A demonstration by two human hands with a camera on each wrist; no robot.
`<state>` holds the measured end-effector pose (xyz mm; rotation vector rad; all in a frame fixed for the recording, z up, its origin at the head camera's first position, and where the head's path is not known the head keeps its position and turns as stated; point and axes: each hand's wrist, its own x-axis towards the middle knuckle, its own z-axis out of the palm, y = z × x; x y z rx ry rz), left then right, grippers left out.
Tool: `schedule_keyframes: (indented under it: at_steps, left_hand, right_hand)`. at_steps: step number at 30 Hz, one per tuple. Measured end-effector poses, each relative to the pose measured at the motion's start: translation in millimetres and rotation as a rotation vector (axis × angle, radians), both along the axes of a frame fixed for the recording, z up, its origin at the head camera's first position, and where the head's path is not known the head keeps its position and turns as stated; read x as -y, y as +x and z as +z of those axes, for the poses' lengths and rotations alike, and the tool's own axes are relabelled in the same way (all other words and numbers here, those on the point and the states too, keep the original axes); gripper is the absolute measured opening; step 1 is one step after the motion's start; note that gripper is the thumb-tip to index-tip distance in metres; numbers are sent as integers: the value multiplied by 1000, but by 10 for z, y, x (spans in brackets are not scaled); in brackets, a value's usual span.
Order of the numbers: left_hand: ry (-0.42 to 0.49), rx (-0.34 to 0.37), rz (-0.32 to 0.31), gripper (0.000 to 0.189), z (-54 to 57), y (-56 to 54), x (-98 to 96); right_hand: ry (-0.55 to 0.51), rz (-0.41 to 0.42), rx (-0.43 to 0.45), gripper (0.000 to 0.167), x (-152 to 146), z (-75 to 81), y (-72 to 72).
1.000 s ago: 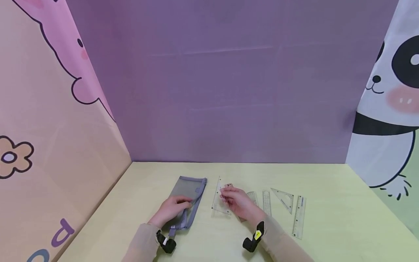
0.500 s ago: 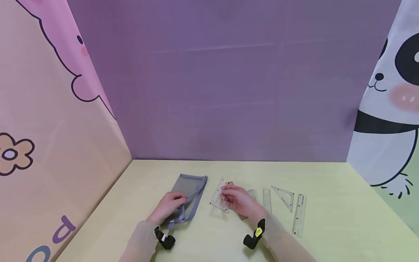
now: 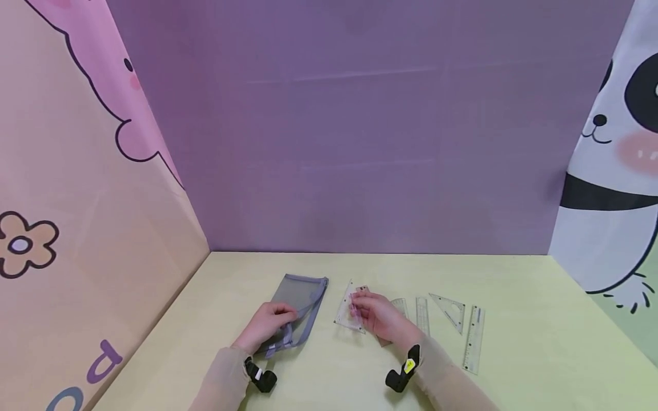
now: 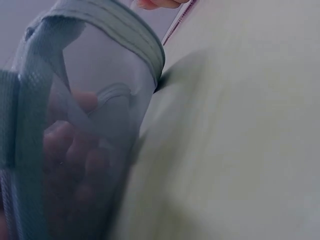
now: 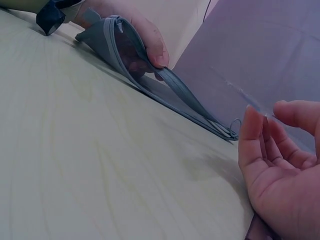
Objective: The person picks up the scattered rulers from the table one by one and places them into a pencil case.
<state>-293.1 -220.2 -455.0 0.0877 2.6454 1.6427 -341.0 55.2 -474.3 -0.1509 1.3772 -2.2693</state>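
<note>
A grey-blue mesh zip pouch (image 3: 294, 289) lies on the table, left of centre. My left hand (image 3: 263, 326) pinches one edge of its opening between thumb and fingers. In the right wrist view the pouch (image 5: 186, 95) gapes along its zipper, the upper edge raised off the lower one. My right hand (image 3: 379, 317) pinches a clear triangular set square (image 3: 345, 314), held to the right of the pouch and apart from it. From the right wrist the set square hardly shows, seen edge-on between thumb and fingertips.
Under my right forearm lies a pinkish-brown ruler (image 3: 384, 342), partly covered. Beside it are a clear protractor (image 3: 399, 305) and a narrow clear ruler (image 3: 422, 315). Farther right lie another set square (image 3: 459, 321) and a wider clear ruler (image 3: 473, 341). A purple wall (image 3: 329, 142) closes off the back.
My left hand has raised the pouch's upper edge, so its opening gapes wider. The set square in my right hand has tilted slightly, while the rulers on the table stay put.
</note>
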Motion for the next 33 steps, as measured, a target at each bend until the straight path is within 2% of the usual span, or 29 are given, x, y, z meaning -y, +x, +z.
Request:
schedule_keyframes:
  at_steps: [4,5,13,20,24,29,33]
  left_hand:
    - [25,7,-9,17,-12,-28,24]
    - [29,13,-7,17,-62,-61,46]
    - [-1,4,12,16,-53,-74,8]
    - [-182,-78,22,9,-42,-48,-42]
    - [-229,-76,5,10,-31,-22,-60]
    - [-220,-44,-4,11,-16,-25,-73]
    - [-157,-36,-9,13,-9,-50,-78]
  right_hand:
    - [-20,-1,30,8,-8,11,-8]
    - [-22,2,30,7,-8,6,-2]
    - [-2,23,-3,8,-17,18,0]
    - [-2,27,-1,7,-8,18,11]
    - [19,20,-12,7,4,-6,15]
    - [27,13,-12,7,-6,-17,7]
    - [27,15,-26,7,-9,1,1]
